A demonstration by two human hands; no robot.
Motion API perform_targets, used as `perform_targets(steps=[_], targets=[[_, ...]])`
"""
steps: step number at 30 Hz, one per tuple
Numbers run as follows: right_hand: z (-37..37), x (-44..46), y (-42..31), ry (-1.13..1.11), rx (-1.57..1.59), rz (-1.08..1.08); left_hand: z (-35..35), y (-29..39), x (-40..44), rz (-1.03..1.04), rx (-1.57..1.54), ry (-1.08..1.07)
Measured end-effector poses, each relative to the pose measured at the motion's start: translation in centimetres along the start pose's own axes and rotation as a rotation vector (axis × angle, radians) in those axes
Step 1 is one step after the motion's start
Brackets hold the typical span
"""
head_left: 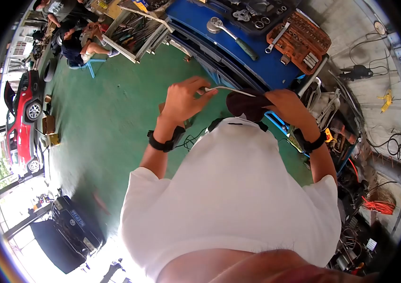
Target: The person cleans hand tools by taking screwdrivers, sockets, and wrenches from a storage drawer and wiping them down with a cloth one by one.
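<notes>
My left hand [185, 100] pinches one end of a slender, silvery metal tool [231, 89], whose exact kind I cannot make out. The tool runs level to the right, and its far end goes in at a dark cloth [246, 104]. That cloth is bunched in my right hand [285, 107], with fingers closed on it and part of it hanging below. Both hands are above the floor, close to the front edge of a blue-topped tool cabinet [198, 30]. Black bands circle both wrists.
On the cabinet lie a ratchet [238, 40] with a green handle, a combination wrench [278, 37] and an orange socket case [299, 42]. A drawer of hand tools [136, 35] stands at upper left. People [80, 42] sit beyond. Clutter lines the right wall.
</notes>
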State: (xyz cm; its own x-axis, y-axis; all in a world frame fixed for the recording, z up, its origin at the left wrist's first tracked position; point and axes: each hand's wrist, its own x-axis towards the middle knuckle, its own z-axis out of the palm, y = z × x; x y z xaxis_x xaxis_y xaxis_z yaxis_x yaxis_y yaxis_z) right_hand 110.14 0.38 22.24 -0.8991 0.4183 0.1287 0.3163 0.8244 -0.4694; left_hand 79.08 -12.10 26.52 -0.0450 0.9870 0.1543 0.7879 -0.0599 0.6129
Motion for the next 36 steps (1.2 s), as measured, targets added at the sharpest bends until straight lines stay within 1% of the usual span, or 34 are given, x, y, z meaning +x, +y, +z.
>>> perform_targets(steps=[2, 3, 5, 6, 7, 8, 9, 11, 12, 14, 17, 19, 21, 22, 23, 24, 25, 26, 27, 29, 30, 31, 32, 33, 34, 35, 36], targets=[[-0.3, 0.0, -0.4, -0.007, 0.022, -0.03, -0.5, -0.4, -0.7, -0.019, 0.109, -0.112], [-0.4, 0.1, -0.6, -0.008, 0.045, -0.056, -0.3, -0.5, -1.0, -0.026, 0.109, -0.111], [-0.3, 0.7, -1.2, -0.04, 0.1, -0.051, 0.7, -1.2, -1.7, -0.066, -0.123, -0.097], [-0.3, 1.0, -1.6, -0.069, 0.153, -0.041, 1.2, -1.5, -2.1, -0.073, -0.122, -0.096], [-0.3, 1.4, -2.1, -0.075, 0.157, -0.046, 1.8, -1.7, -2.4, -0.034, -0.091, -0.169], [-0.3, 2.0, -2.5, -0.132, 0.191, -0.041, 2.4, -2.1, -2.7, 0.007, -0.06, -0.243], [-0.4, 2.5, -2.9, -0.189, 0.223, -0.033, 3.3, -2.8, -3.1, 0.003, -0.06, -0.243], [-0.7, 3.2, -3.8, -0.201, 0.25, -0.034, 4.9, -3.6, -4.0, 0.136, 0.028, -0.192], [-1.1, 3.3, -4.1, -0.207, 0.267, -0.035, 5.1, -3.7, -4.4, 0.135, 0.017, -0.193], [-1.8, 2.7, -4.3, -0.209, 0.28, -0.002, 4.8, -3.9, -4.6, 0.065, 0.101, -0.18], [-1.8, 1.2, -4.4, -0.199, 0.301, 0.042, 3.6, -3.6, -4.6, 0.135, 0.108, -0.128], [-1.3, 0.2, -4.7, -0.196, 0.297, 0.068, 3.3, -3.9, -4.8, 0.161, 0.13, -0.145], [-0.5, -1.1, -5.7, -0.226, 0.321, 0.143, 3.2, -4.4, -5.4, 0.183, 0.138, -0.174], [-0.6, -1.6, -6.2, -0.301, 0.282, 0.19, 3.1, -4.7, -5.8, 0.26, 0.1, -0.184], [-0.8, -2.3, -7.1, -0.312, 0.28, 0.203, 3.1, -4.8, -6.1, 0.334, 0.06, -0.189], [-0.9, -3.0, -8.1, -0.338, 0.328, 0.28, 2.6, -4.0, -6.3, 0.33, 0.044, -0.189], [-1.0, -3.3, -8.9, -0.359, 0.377, 0.353, 1.5, -3.1, -6.3, 0.3, -0.054, -0.317], [-1.7, -3.4, -9.2, -0.399, 0.507, 0.369, 0.5, -2.4, -6.2, 0.273, -0.148, -0.445], [-2.0, -3.6, -9.1, -0.405, 0.509, 0.372, 0.1, -2.1, -6.1, 0.268, -0.154, -0.446], [-2.6, -4.0, -9.4, -0.295, 0.817, 0.347, -0.2, -1.2, -6.1, 0.136, -0.191, -0.558], [-3.4, -3.8, -9.9, -0.289, 0.849, 0.398, -1.0, -0.8, -6.0, 0.139, -0.192, -0.557], [-4.2, -3.3, -10.3, -0.287, 0.846, 0.401, -1.8, -0.2, -6.1, 0.142, -0.168, -0.486], [-4.9, -2.5, -10.5, -0.413, 0.759, 0.437, -2.2, 0.1, -6.3, 0.144, -0.145, -0.416], [-5.2, -2.0, -10.8, -0.537, 0.668, 0.469, -2.5, -0.2, -6.7, 0.145, -0.146, -0.414], [-4.9, -1.8, -11.4, -0.539, 0.666, 0.467, -2.9, -0.6, -7.1, 0.169, -0.103, -0.345], [-4.5, -1.7, -12.3, -0.423, 0.305, 0.378, -3.1, -0.9, -7.3, 0.193, -0.06, -0.277], [-4.0, -1.7, -12.8, -0.308, -0.049, 0.281, -2.8, -1.1, -7.7, 0.185, -0.062, -0.275]])
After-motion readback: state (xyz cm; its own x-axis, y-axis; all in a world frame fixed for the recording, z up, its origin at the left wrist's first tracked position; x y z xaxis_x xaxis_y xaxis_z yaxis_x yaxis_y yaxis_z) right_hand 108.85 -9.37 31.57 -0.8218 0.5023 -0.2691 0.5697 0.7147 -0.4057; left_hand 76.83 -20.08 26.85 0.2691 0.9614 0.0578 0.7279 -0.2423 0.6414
